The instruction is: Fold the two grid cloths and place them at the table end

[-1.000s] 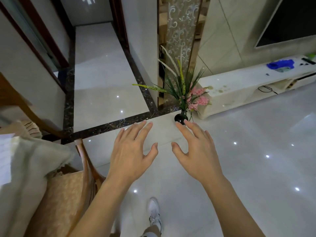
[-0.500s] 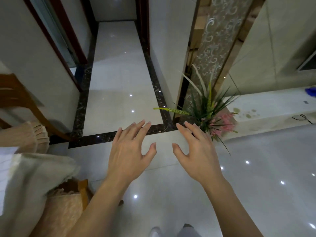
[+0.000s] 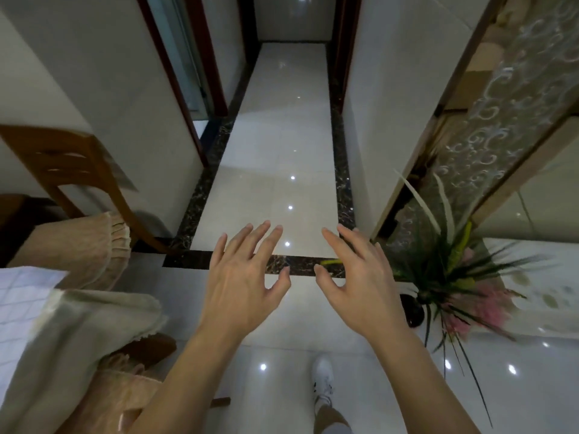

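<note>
Nearest the camera, a white shoe [image 3: 323,382] stood on the glossy floor [image 3: 275,189], with both bare forearms reaching forward above it. The left hand [image 3: 241,286] and right hand [image 3: 357,281] hovered side by side over the floor, palms down, fingers spread and slightly curled, a gap between the two thumbs; neither hand held or touched anything. At lower left, a beige cloth [image 3: 81,327] with a fringed edge draped over the table end, and on top of it, cut by the left frame edge, lay a grid cloth [image 3: 22,308], white with a fine checked pattern; whether it was folded could not be told, and only one such cloth was in view. Just beyond it a tan ruffled cushion [image 3: 84,249] covered a seat, and behind that stood a wooden chair [image 3: 72,170] against the wall. At right, well apart from the cloth, a plant [image 3: 454,277] with green blades and pink blooms rose from a dark vase [image 3: 413,310] beside the right hand. A dark marble band [image 3: 300,264] crossed the floor under the fingertips. Farthest off, a corridor ran between white walls towards a dim doorway [image 3: 294,23].
</note>
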Demonstrator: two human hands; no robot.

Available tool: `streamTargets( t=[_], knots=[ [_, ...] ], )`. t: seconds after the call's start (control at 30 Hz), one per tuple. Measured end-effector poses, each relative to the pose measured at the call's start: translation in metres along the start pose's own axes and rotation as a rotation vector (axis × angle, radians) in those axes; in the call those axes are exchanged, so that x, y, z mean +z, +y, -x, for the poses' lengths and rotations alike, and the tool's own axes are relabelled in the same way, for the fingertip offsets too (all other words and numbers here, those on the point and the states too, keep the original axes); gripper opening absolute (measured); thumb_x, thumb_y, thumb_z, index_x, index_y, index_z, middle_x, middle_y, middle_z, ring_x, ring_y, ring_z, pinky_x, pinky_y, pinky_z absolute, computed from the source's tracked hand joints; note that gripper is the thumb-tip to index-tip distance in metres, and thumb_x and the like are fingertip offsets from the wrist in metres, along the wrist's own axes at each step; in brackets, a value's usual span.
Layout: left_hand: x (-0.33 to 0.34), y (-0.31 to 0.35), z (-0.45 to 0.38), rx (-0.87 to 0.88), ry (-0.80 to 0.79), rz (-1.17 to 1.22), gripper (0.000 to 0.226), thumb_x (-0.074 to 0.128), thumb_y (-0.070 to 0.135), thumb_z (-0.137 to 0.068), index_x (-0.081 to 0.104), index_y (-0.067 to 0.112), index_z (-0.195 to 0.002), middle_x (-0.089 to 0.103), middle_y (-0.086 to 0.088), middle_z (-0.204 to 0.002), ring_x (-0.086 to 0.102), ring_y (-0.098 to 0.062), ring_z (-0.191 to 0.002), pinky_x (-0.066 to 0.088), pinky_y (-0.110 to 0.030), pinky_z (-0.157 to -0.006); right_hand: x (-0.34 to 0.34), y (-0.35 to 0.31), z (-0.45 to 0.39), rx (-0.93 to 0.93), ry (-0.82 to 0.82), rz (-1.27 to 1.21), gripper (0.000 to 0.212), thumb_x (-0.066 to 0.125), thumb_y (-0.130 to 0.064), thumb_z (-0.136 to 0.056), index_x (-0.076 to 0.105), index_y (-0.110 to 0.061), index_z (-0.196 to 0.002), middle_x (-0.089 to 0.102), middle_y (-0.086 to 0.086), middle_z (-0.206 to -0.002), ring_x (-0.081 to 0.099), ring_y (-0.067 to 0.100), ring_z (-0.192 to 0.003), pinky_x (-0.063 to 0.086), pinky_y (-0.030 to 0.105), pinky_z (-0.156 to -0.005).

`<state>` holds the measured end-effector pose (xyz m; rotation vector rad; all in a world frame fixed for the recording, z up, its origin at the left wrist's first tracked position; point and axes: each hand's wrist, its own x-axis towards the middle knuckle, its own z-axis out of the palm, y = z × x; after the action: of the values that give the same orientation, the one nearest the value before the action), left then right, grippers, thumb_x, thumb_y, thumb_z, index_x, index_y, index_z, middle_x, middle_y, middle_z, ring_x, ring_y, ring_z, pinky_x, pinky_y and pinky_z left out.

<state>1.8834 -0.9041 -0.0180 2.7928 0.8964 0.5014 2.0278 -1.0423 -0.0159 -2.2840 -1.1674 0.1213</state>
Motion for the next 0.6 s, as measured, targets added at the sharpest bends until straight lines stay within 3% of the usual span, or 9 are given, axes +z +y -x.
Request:
streamTargets(
  t=[0.13,0.3,0.47,0.6],
  knots=[
    [0.019,0.0,-0.05,-0.123,-0.038,-0.015,0.065,0.04,0.057,-0.089,0.043,0.029,-0.147,0.046,0.003,-0.152,0.039,-0.02,-0.142,0.017,-0.046,-0.12,-0.004,0.017,-0.062,-0.06,-0.057,-0.018,0.061,0.047,-0.051,-0.089,0.045,-0.03,-0.147,0.041,-0.003,-0.155,0.033,0.022,-0.145,0.031,0.056,-0.115],
    [0.032,-0.005,-0.092,-0.248,-0.032,-0.036,0.066,0.038,0.059,-0.09,0.039,0.031,-0.149,0.043,0.005,-0.154,0.035,-0.017,-0.144,0.015,-0.045,-0.121,0.005,0.03,-0.13,-0.155,-0.159,-0.036,0.065,0.037,-0.057,-0.089,0.044,-0.03,-0.147,0.038,-0.004,-0.156,0.03,0.021,-0.147,0.026,0.055,-0.119],
    [0.022,-0.025,-0.098,-0.41,-0.003,-0.087,0.065,0.036,0.06,-0.09,0.038,0.033,-0.149,0.043,0.006,-0.153,0.036,-0.018,-0.143,0.015,-0.048,-0.122,0.026,0.015,-0.173,-0.258,-0.266,-0.081,0.057,0.053,-0.047,-0.095,0.043,-0.03,-0.148,0.036,-0.004,-0.157,0.03,0.02,-0.147,0.027,0.054,-0.119],
    [0.009,-0.048,-0.091,-0.534,0.024,-0.125,0.066,0.036,0.06,-0.09,0.036,0.032,-0.15,0.041,0.006,-0.155,0.034,-0.018,-0.145,0.015,-0.05,-0.122,0.049,-0.014,-0.199,-0.389,-0.353,-0.098,0.057,0.055,-0.045,-0.096,0.04,-0.031,-0.149,0.033,-0.005,-0.159,0.028,0.017,-0.147,0.022,0.05,-0.121]
  ],
)
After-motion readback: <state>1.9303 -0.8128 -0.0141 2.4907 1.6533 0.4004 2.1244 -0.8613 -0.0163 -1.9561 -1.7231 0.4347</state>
